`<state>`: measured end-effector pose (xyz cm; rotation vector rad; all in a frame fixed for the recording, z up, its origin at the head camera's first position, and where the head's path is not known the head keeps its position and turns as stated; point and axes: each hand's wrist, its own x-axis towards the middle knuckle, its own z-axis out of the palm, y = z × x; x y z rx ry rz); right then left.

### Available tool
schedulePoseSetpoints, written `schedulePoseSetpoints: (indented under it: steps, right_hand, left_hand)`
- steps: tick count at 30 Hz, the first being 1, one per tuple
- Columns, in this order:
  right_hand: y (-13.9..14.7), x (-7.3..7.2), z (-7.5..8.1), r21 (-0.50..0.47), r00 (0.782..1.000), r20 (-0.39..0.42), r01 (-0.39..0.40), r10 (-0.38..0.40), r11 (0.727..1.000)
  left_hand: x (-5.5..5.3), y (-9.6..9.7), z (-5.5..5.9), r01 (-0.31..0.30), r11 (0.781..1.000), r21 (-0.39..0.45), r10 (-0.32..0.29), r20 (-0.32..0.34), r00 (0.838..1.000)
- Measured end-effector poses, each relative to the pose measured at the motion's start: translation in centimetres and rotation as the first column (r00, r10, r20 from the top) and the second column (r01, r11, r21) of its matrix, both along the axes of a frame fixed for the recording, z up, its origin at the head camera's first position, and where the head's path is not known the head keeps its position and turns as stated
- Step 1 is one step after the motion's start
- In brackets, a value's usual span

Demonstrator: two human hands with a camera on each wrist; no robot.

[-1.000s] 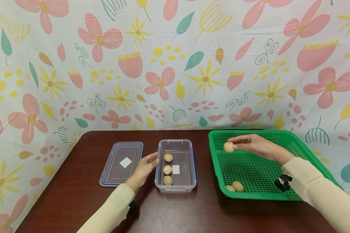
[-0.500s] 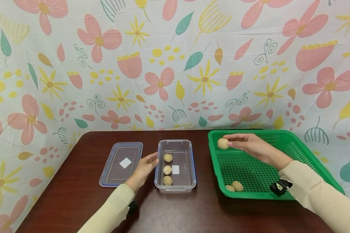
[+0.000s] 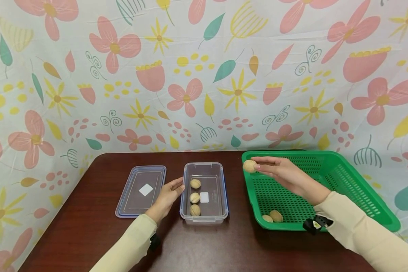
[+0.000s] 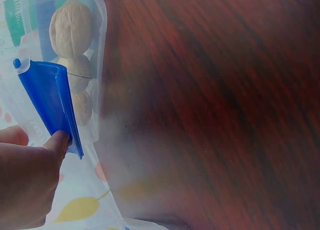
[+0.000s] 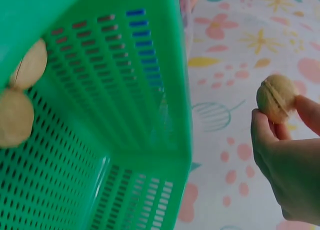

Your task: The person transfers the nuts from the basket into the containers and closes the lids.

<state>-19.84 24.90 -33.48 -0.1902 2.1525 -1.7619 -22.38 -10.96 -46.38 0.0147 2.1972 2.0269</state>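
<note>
In the head view my right hand (image 3: pixel 287 175) pinches a walnut (image 3: pixel 249 166) between thumb and fingertips, held up over the left rim of the green basket (image 3: pixel 292 226). The right wrist view shows the seam of that walnut (image 5: pixel 276 98) facing the camera. My left hand (image 3: pixel 166 198) rests against the left side of a clear plastic container (image 3: pixel 214 211), its fingers fairly straight. A fingertip touches the container's blue latch flap (image 4: pixel 50 97) in the left wrist view. Three walnuts (image 3: pixel 195 198) lie in a column along the container's left side.
Two walnuts (image 3: pixel 276 216) lie in the basket's near left corner. A clear lid (image 3: pixel 136 200) with a blue edge and a white label lies left of the container. All stand on a dark red-brown table (image 3: pixel 224 249), with a flowered cloth (image 3: pixel 204 75) behind it.
My right hand has moved left with the walnut, from over the basket's inside to its left rim. My left hand stays at the container.
</note>
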Motion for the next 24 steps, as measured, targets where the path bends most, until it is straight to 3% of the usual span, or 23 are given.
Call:
schedulePoseSetpoints:
  steps: [24]
  right_hand:
    - [-9.8, 2.3, -2.3, -0.166, 0.985, 0.002, 0.169, -0.171, 0.972]
  left_hand:
    - [0.0, 0.1, -0.1, -0.004, 1.000, 0.023, 0.003, 0.017, 1.000]
